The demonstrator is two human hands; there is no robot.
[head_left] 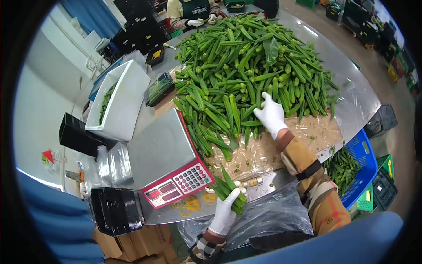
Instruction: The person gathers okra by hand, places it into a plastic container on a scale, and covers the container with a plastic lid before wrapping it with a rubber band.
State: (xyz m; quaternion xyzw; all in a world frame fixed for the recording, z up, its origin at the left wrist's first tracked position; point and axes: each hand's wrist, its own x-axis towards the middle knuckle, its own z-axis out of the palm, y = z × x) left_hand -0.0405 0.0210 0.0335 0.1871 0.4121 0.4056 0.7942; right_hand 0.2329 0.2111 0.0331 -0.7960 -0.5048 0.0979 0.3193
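Note:
A large heap of green okra (pixel 246 66) covers the middle of the metal table. White-gloved, my left hand (pixel 224 215) is closed round a small bunch of okra (pixel 229 187) near the table's front edge, just right of the scale. My right hand (pixel 271 115), also in a white glove, is at the front of the heap, its thumb and index finger apart and pointing into the okra. Whether its curled fingers hold a pod is hidden. The red and silver scale (pixel 161 152) stands to the left, and its plate bears nothing.
At the left are a white foam box (pixel 121 99), a black tray of okra (pixel 159 89) and clear trays (pixel 119 163). Yellow rubber bands (pixel 190 204) lie before the scale. A blue crate (pixel 367 165) stands right. A co-worker in a green apron (pixel 195 11) is across the table.

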